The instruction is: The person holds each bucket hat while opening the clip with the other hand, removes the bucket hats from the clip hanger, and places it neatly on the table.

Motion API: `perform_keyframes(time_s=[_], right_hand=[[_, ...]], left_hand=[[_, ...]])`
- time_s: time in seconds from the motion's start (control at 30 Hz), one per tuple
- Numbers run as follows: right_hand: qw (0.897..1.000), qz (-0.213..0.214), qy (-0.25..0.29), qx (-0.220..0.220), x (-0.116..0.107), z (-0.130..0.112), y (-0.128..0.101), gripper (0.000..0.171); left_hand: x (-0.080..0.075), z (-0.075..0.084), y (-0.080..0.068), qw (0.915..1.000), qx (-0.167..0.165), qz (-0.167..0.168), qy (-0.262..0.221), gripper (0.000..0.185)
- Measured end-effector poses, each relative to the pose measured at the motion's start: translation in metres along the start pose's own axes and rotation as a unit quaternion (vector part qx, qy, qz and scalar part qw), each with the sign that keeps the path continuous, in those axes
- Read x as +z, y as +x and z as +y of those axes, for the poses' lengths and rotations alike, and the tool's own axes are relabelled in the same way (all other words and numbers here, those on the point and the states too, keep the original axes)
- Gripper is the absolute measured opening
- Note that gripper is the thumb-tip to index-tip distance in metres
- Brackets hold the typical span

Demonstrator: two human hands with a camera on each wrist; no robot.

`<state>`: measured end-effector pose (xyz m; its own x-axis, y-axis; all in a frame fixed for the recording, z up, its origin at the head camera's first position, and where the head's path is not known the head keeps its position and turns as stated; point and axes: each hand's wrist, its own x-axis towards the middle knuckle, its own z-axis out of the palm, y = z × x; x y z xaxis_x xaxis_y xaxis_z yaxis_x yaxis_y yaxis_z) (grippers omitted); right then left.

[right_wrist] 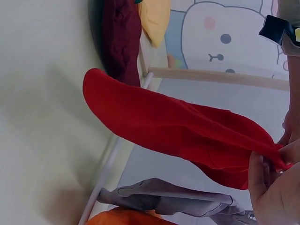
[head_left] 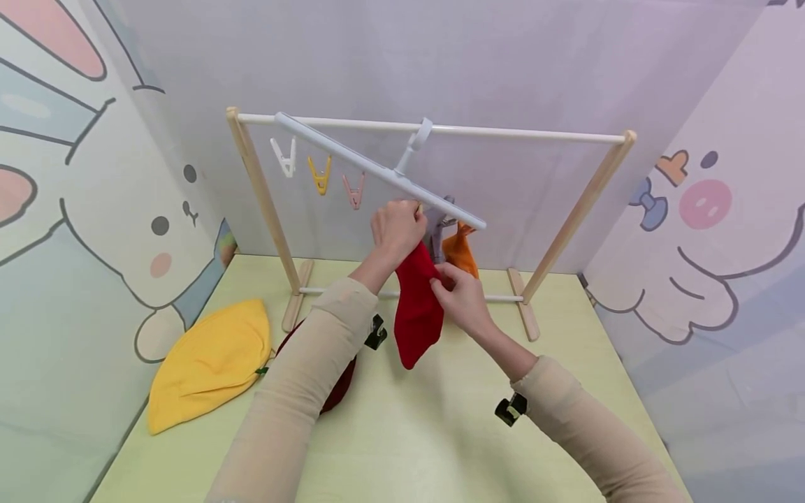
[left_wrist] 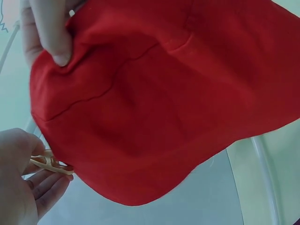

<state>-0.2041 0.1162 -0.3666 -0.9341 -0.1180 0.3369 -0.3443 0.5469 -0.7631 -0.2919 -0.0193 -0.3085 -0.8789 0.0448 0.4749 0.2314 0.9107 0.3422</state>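
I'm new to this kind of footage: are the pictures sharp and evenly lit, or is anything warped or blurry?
Head view: soft, even light, faint shadows on the table, and the rack's top rail bows from lens distortion. Left wrist view: the red cloth fills the frame, fingertips slightly soft. Right wrist view: tilted sideways, the table dim.

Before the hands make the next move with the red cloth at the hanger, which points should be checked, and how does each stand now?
1. Left hand holds the top of the red cloth up at the hanger bar: ok.
2. Beige clip at the cloth edge, by the left hand's fingers: ok.
3. Clip already biting the cloth: cannot tell.
4. Right hand pinches the cloth's side: ok.
5. Cloth hangs free above the table: ok.
6. Grey cloth and orange cloth hang close beside it; room between them: cannot tell.
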Motion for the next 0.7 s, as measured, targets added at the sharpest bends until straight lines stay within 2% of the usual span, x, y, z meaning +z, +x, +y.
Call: perform_keyframes(time_s=[0.53, 0.7], right_hand=[[0.999, -0.03, 0.007, 0.026, 0.006, 0.008, -0.007, 0.013], [0.997, -0.044, 0.015, 0.058, 0.008, 0.011, -0.009, 0.014]], left_hand=[[-0.001, 0.0, -0.002, 1.0, 0.004, -0.001, -0.001, 0.02], [-0.001, 0.001, -0.003, 1.0, 0.001, -0.004, -0.006, 0.017]])
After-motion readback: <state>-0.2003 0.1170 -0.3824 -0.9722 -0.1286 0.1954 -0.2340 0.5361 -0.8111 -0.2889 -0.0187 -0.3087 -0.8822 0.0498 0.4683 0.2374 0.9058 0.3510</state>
